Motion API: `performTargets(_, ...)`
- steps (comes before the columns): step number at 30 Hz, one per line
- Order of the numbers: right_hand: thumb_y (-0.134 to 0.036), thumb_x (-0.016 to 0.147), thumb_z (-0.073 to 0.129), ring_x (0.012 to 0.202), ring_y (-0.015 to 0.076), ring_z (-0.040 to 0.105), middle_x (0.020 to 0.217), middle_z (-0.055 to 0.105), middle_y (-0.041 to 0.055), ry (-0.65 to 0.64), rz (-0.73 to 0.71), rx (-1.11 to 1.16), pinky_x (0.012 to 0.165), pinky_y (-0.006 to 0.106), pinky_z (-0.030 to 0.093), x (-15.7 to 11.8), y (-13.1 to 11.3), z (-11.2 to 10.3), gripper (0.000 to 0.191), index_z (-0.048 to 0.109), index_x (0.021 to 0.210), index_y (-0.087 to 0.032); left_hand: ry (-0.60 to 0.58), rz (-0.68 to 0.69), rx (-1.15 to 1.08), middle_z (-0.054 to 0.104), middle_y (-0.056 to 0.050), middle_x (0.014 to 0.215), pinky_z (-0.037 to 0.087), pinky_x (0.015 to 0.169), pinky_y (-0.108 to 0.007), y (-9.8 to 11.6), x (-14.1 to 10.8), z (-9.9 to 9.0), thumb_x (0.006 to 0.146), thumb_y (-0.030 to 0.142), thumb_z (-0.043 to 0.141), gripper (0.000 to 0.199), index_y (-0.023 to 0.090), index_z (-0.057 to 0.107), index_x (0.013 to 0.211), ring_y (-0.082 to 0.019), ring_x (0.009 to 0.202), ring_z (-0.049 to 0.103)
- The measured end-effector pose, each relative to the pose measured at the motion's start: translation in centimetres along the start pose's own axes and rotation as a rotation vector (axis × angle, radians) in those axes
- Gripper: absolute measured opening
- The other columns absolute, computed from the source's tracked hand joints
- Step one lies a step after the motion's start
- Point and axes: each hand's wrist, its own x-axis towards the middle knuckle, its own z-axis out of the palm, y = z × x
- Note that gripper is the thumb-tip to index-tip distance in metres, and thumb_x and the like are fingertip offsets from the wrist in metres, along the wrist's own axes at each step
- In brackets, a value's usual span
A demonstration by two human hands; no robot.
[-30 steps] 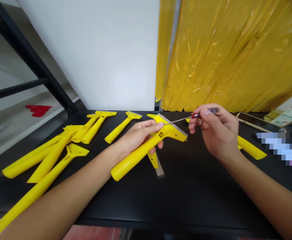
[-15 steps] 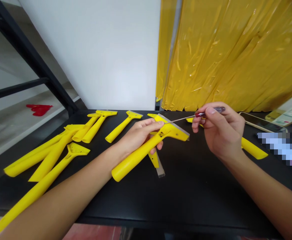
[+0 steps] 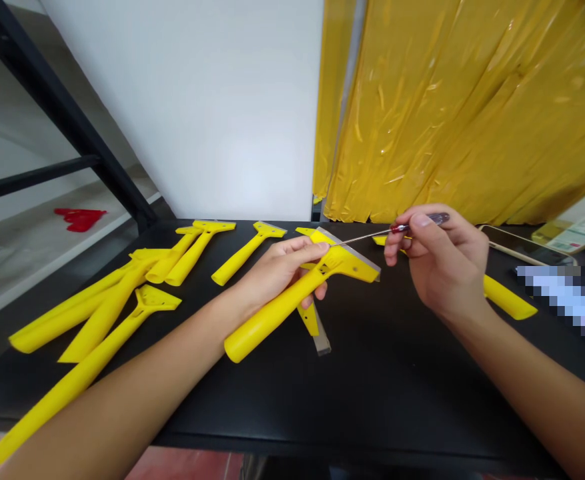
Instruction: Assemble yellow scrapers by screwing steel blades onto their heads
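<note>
My left hand [image 3: 282, 270] is shut around a yellow plastic scraper [image 3: 282, 303], holding it just below the head. A steel blade [image 3: 349, 245] lines the far edge of the scraper's head. My right hand [image 3: 439, 263] pinches a thin screwdriver [image 3: 367, 235] with a red and dark handle, and its tip meets the scraper's head near my left fingertips. Beneath the held scraper lies another yellow scraper with a steel blade [image 3: 309, 320], partly hidden. Several more yellow scrapers [image 3: 102, 313] lie to the left.
All this lies on a black table [image 3: 322, 400]. A loose yellow handle [image 3: 507, 299] lies right of my right hand, near a smartphone [image 3: 522, 243] and printed papers [image 3: 577, 233]. A yellow plastic curtain [image 3: 472, 113] and white wall stand behind. A black metal frame [image 3: 57, 113] stands far left.
My right hand and the screwdriver have shifted slightly right. The screwdriver tip stays at the scraper's head, and my left hand keeps its hold.
</note>
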Motion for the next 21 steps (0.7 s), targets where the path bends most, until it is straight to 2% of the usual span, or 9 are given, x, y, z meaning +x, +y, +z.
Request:
performTargets(10,-0.025,0.094,0.066,0.058,0.0167,0.064,0.072,0.065,0.0022,-0.007,0.017,0.026,0.045,0.030,0.051,0.12,0.07,-0.03,0.011,0.074,0.087,-0.022,-0.017,0.002,-0.001,0.067,-0.002,0.070,0.045,0.035,-0.020,0.19,-0.12,0.06,0.096,0.033,0.062,0.016,0.018,0.059,0.096,-0.013,0.048,0.062)
performTargets(15,-0.030,0.093,0.069,0.057,0.0162,0.064,0.073,0.066,0.0025,0.004,0.039,-0.008,0.045,0.029,0.053,0.04,0.05,0.06,0.011,0.073,0.088,-0.021,0.000,-0.004,0.021,0.066,-0.001,0.065,0.045,0.036,-0.020,0.24,-0.16,0.07,0.097,0.033,0.061,0.015,0.018,0.059,0.095,-0.013,0.045,0.060)
performTargets(21,-0.039,0.090,0.073,0.055,0.0136,0.062,0.071,0.065,0.0016,0.030,0.172,-0.007,0.044,0.026,0.053,0.37,0.23,0.15,0.021,0.072,0.087,-0.019,0.008,0.020,0.056,0.068,-0.002,0.066,0.046,0.038,-0.020,-0.13,0.04,-0.37,0.095,0.035,0.065,0.018,0.018,0.057,0.095,-0.013,0.046,0.061)
